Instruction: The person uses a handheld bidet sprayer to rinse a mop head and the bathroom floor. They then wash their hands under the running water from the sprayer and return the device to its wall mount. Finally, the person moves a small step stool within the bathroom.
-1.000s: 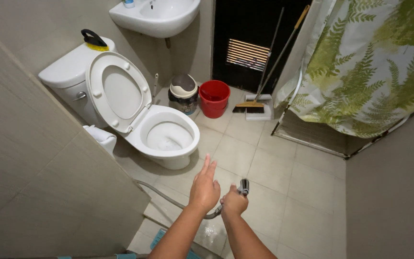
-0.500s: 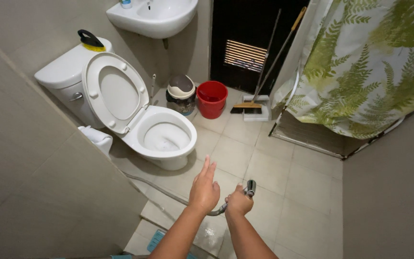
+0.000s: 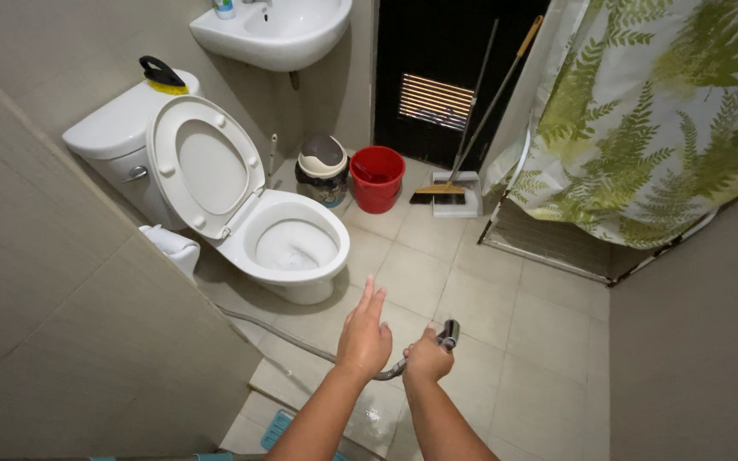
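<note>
Right hand grips the sprayer short of the toilet; left hand open-fingered; spray could wet the floor

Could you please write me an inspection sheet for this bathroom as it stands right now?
Surface: beige tiled floor, wet patch near the hands.
Job's things: hand sprayer with a grey hose running along the floor toward the wall; white toilet, lid and seat raised.
Clutter: red bucket, small lidded bin, broom and dustpan leaning by the dark door, scrub brush on the tank, paper roll beside the toilet.
Grips: right hand closed on the sprayer; left hand open, fingers extended, holding nothing.
Cables: nothing seen besides the hose.
Surroundings: wall sink, fern-print shower curtain, grey tiled walls.
</note>
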